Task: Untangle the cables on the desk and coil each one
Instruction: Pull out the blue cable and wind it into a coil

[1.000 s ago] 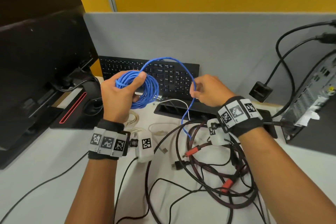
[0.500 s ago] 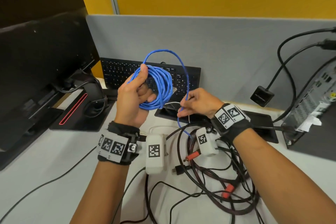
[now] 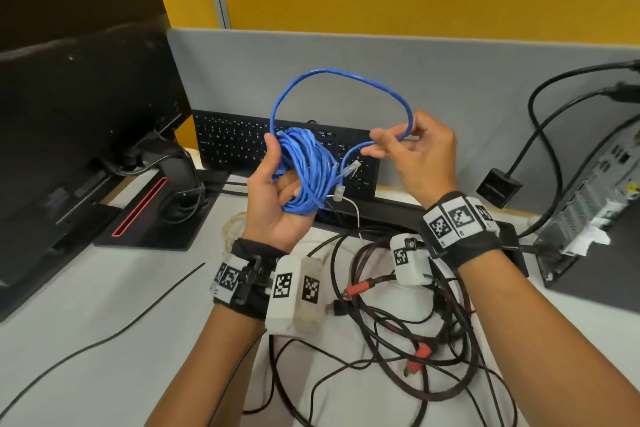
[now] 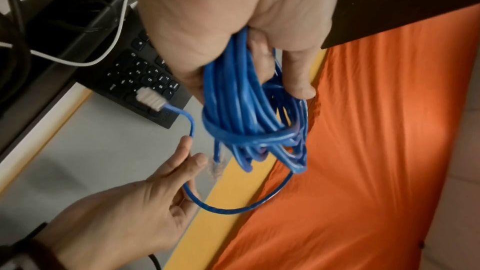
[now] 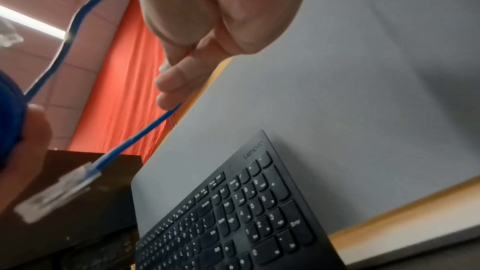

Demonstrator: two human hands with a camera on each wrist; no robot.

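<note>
My left hand [image 3: 277,198] grips a bundle of coiled blue network cable [image 3: 306,170], palm up above the desk; the left wrist view shows the fingers wrapped round the coil [image 4: 249,110]. A loose loop of the same cable arcs up and over to my right hand [image 3: 412,149], which pinches the free end section between thumb and fingers. The clear plug [image 3: 350,170] dangles just below, between the hands; it also shows as a clear plug [image 5: 57,190] in the right wrist view. A tangle of black and dark red cables [image 3: 408,333] with red connectors lies on the desk under my wrists.
A black keyboard [image 3: 239,146] leans at the grey partition [image 3: 450,80]. A monitor [image 3: 69,114] and its stand fill the left. A desktop computer [image 3: 595,191] with plugged black leads stands at the right. A thin black cable [image 3: 104,340] crosses the white desk at the left.
My right hand has risen and swung right with the cable's free end, widening the loop. The plug has lifted off the tangle and now hangs between my hands. My left hand turned palm up.
</note>
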